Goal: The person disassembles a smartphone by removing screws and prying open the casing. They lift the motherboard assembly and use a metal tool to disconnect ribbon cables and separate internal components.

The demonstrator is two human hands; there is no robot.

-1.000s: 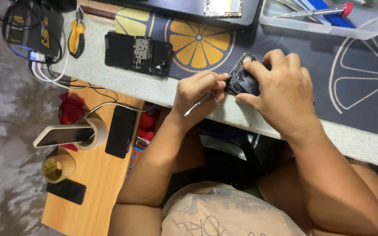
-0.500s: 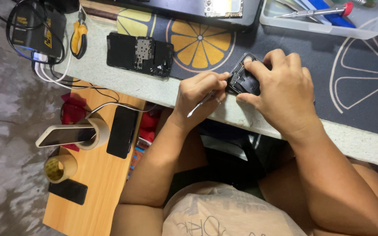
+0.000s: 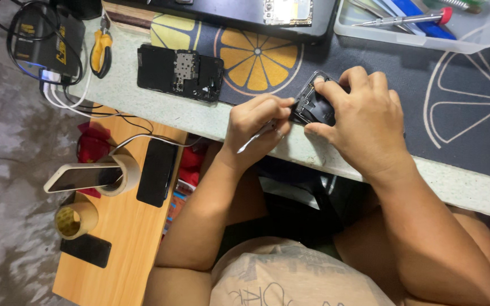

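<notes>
Left fingers pinch a thin metal tool (image 3: 254, 137) and press its tip against the edge of a small dark phone part (image 3: 311, 105), which the right fingers clamp from above and the far side. The part sits on the near edge of the dark mat (image 3: 460, 122) with orange-slice prints, at the worktop's front. The left hand (image 3: 254, 127) and right hand (image 3: 364, 122) almost touch across the part. Compared with half a second ago, the grip and the part's place are unchanged; the left hand has curled slightly closer over the tool, and the whole view has shifted a little.

Left of the part on the mat's edge lies an opened phone (image 3: 180, 72), its circuit side up. Farther left of the part are yellow-handled pliers (image 3: 101, 54) and a black box (image 3: 45, 48) with white cables. Beyond the part stands a clear tray (image 3: 486, 39) holding a red-capped screwdriver (image 3: 406, 18). Below and left of the part, a low wooden table (image 3: 114, 249) carries a tape roll (image 3: 125, 173) propping a phone, a black phone (image 3: 157, 173) and a second tape roll (image 3: 75, 220). The right hand hides most of the part.
</notes>
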